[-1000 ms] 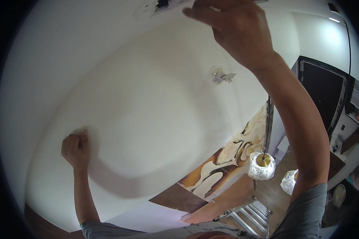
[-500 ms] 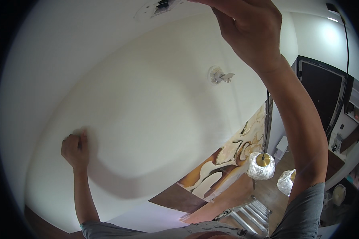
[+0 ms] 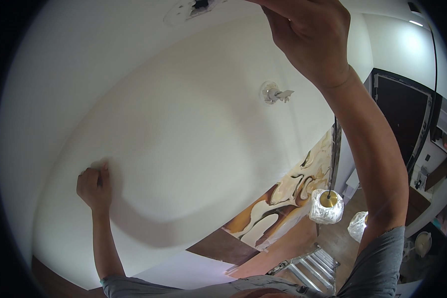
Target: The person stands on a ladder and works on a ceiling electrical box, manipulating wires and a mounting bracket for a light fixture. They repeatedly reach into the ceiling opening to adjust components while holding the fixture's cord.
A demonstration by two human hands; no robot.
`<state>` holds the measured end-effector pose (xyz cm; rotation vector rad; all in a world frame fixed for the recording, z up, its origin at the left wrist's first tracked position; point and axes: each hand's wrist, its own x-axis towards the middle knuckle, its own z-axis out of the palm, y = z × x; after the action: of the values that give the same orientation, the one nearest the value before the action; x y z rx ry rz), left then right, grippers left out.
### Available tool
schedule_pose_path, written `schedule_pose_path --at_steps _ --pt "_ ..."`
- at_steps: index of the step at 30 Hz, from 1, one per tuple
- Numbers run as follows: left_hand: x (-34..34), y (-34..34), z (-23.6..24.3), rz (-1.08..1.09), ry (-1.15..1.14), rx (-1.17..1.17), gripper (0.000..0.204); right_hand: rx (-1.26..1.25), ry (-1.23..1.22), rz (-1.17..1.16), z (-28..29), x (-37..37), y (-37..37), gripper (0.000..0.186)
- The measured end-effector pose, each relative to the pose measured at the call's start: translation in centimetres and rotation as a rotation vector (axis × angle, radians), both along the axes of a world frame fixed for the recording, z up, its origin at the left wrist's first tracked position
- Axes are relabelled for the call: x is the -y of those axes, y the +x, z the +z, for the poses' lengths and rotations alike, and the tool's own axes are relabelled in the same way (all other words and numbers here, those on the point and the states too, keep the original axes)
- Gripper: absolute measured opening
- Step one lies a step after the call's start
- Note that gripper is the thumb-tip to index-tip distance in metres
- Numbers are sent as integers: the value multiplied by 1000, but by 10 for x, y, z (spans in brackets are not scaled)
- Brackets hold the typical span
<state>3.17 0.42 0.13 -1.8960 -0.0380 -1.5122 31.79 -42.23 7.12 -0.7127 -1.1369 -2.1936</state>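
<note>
My left hand (image 3: pixel 93 187) is closed, fingers curled, at the white wall (image 3: pixel 184 124) on the lower left; whether anything is inside it is hidden. My right hand (image 3: pixel 310 39) is raised at the top edge, near the ceiling, with its fingers bent and their tips out of view; I cannot make out what they hold. Left of it is a dark opening (image 3: pixel 200 4) in a pale, marked patch on the ceiling. Below, a white fitting (image 3: pixel 278 95) with a round base sticks out from the wall.
Two plastic-wrapped pendant lamps (image 3: pixel 326 211) (image 3: pixel 357 228) hang at lower right beside a wall panel (image 3: pixel 263 218) with brown-and-cream swirls. A metal ladder (image 3: pixel 308 273) is below me. A dark framed doorway (image 3: pixel 397 114) and a cluttered counter (image 3: pixel 422 198) are on the right.
My right hand has moved up and to the right, carrying its fingertips out of the top of the picture. My left hand stays where it was on the wall.
</note>
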Motion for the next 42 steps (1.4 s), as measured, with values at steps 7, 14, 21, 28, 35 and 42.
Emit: schedule_pose_path --at_steps 7,14,21,28,35,42 --pt "2 -1 1 5 7 9 41 -219 -131 -74 -15 8 -3 22" --pt "4 -2 0 34 -13 15 42 -109 -47 38 -6 4 -11 22" --pt "4 -2 0 3 -8 5 40 -107 -46 42 -4 -5 -9 19" --pt "7 3 -2 -56 2 6 44 -162 -77 -76 -5 -12 -1 19" --pt "6 4 -2 -46 12 8 45 -128 -31 7 -7 -14 3 20" --pt "0 0 0 7 8 -3 39 -89 -2 50 -4 -18 8 19"
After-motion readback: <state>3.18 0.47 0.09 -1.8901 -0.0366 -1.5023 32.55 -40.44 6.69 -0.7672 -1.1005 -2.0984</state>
